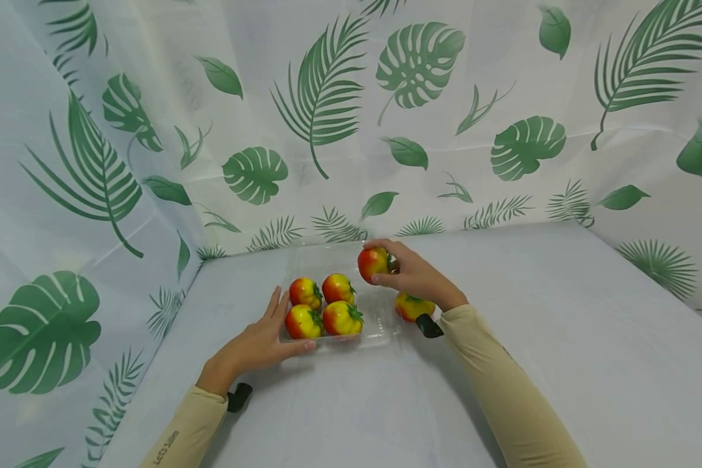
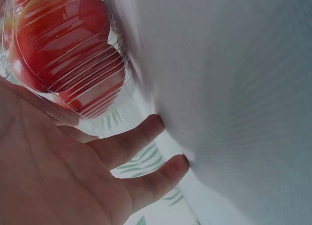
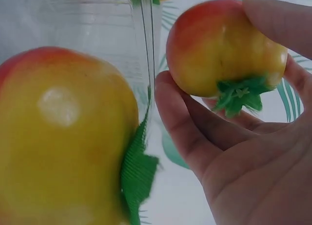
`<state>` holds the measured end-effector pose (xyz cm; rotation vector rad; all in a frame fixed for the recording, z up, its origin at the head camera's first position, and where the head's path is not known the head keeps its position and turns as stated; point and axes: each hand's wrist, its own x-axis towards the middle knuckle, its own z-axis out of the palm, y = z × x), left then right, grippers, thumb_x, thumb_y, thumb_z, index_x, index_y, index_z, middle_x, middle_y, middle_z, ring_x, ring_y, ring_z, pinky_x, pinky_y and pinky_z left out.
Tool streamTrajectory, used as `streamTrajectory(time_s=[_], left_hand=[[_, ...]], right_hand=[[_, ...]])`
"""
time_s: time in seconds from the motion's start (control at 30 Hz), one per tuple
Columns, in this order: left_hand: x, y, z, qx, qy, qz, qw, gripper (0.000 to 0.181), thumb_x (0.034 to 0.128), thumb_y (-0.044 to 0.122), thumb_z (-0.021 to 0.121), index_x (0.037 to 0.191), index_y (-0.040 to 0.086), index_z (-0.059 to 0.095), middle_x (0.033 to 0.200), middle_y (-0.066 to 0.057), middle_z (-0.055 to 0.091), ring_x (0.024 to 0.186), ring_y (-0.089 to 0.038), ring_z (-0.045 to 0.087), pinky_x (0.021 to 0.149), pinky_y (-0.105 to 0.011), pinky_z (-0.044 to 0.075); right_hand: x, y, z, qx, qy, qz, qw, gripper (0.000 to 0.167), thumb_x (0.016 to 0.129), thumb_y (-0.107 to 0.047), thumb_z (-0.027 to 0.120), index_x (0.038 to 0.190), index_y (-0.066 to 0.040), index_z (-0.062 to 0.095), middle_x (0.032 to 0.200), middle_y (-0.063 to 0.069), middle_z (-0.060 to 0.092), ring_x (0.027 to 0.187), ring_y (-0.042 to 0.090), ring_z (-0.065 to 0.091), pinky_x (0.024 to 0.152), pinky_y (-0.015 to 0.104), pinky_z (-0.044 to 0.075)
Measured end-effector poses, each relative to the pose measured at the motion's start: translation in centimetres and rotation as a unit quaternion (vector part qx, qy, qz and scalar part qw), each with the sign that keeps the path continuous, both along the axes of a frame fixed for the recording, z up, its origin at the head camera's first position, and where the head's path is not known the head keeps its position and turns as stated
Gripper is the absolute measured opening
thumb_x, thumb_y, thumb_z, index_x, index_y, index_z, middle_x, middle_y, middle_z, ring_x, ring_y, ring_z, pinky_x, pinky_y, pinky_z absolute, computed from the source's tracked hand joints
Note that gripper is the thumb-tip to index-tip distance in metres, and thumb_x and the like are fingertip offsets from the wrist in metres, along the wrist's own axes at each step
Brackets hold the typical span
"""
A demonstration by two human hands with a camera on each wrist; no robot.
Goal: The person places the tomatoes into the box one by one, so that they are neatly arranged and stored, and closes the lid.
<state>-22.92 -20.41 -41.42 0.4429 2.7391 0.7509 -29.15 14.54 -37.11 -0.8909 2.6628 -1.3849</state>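
A clear plastic box (image 1: 380,325) holds several red-yellow fruits (image 1: 342,318) with green leafy tops, grouped in its left part. My right hand (image 1: 415,273) grips another such fruit (image 1: 373,263) above the box's right side; in the right wrist view the thumb and fingers curl round this fruit (image 3: 226,49). One more fruit (image 1: 413,307) lies on the table, right of the box, below my right wrist. My left hand (image 1: 257,341) rests at the box's left front corner with fingers spread; in the left wrist view two fingertips touch the table beside the box (image 2: 90,88).
A white table (image 1: 339,416) extends around the box. Behind it and at the sides hang white sheets (image 1: 339,84) printed with green leaves. Dark wrist devices are partly visible below both wrists.
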Motion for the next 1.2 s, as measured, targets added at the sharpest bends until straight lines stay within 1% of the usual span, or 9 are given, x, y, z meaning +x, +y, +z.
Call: streamTrajectory(time_s=[0.17,0.33,0.57,0.83,1.0,1.1,1.2], left_hand=[[0.1,0.1,0.1,-0.004,-0.003,0.003,1.0000,0.127,0.0885,0.076,0.070,0.173,0.011,0.001,0.179,-0.011,-0.013,0.143,-0.052,0.048,0.114,-0.068,0.039],[0.0,0.1,0.1,-0.003,-0.004,-0.001,1.0000,0.127,0.0894,0.075,0.070,0.173,0.010,0.001,0.179,-0.012,-0.013,0.144,-0.052,0.046,0.115,-0.068,0.038],[0.0,0.0,0.2,-0.003,-0.005,-0.004,1.0000,0.128,0.0890,0.077,0.069,0.173,0.011,-0.001,0.179,-0.013,-0.014,0.144,-0.053,0.045,0.115,-0.068,0.037],[0.0,0.1,0.2,-0.002,-0.007,0.001,1.0000,0.128,0.0888,0.076,0.070,0.173,0.011,0.000,0.179,-0.013,-0.012,0.146,-0.053,0.043,0.116,-0.068,0.037],[0.0,0.1,0.2,0.000,-0.009,0.002,1.0000,0.127,0.0897,0.073,0.072,0.173,0.011,-0.001,0.179,-0.013,-0.013,0.148,-0.052,0.041,0.117,-0.068,0.036],[0.0,0.1,0.2,0.002,-0.007,-0.001,1.0000,0.127,0.0896,0.074,0.071,0.173,0.011,-0.001,0.179,-0.013,-0.013,0.148,-0.052,0.040,0.116,-0.068,0.036],[-0.1,0.1,0.2,0.003,-0.008,-0.002,1.0000,0.127,0.0893,0.075,0.071,0.173,0.012,-0.002,0.179,-0.012,-0.013,0.149,-0.052,0.040,0.117,-0.068,0.035]], right_hand=[[-0.1,-0.4,-0.2,0.001,-0.006,0.003,1.0000,0.060,0.099,-0.010,0.076,0.153,-0.010,0.048,0.150,0.018,0.051,0.127,0.039,0.056,0.106,0.053,0.054],[-0.2,-0.8,-0.3,0.013,0.002,0.004,0.9999,0.058,0.098,-0.009,0.077,0.149,-0.010,0.050,0.148,0.016,0.053,0.132,0.037,0.053,0.107,0.054,0.052],[0.0,-1.3,-0.6,0.072,0.007,-0.011,0.9973,0.057,0.098,-0.013,0.078,0.148,-0.017,0.052,0.141,0.019,0.050,0.128,0.038,0.054,0.108,0.058,0.051],[0.0,-2.0,-0.8,0.110,-0.006,-0.013,0.9938,0.057,0.098,-0.015,0.079,0.148,-0.015,0.052,0.145,0.014,0.054,0.131,0.034,0.054,0.110,0.054,0.051],[0.1,-2.3,-1.0,0.132,0.020,-0.011,0.9909,0.054,0.098,-0.015,0.080,0.145,-0.013,0.054,0.142,0.013,0.059,0.131,0.033,0.055,0.113,0.054,0.048],[0.1,-2.4,-1.1,0.146,0.031,-0.018,0.9887,0.053,0.098,-0.016,0.081,0.145,-0.014,0.056,0.142,0.014,0.058,0.128,0.035,0.056,0.111,0.055,0.050],[0.1,-2.6,-1.2,0.157,0.033,-0.027,0.9867,0.052,0.098,-0.017,0.081,0.145,-0.015,0.058,0.144,0.015,0.056,0.125,0.037,0.056,0.106,0.056,0.053]])
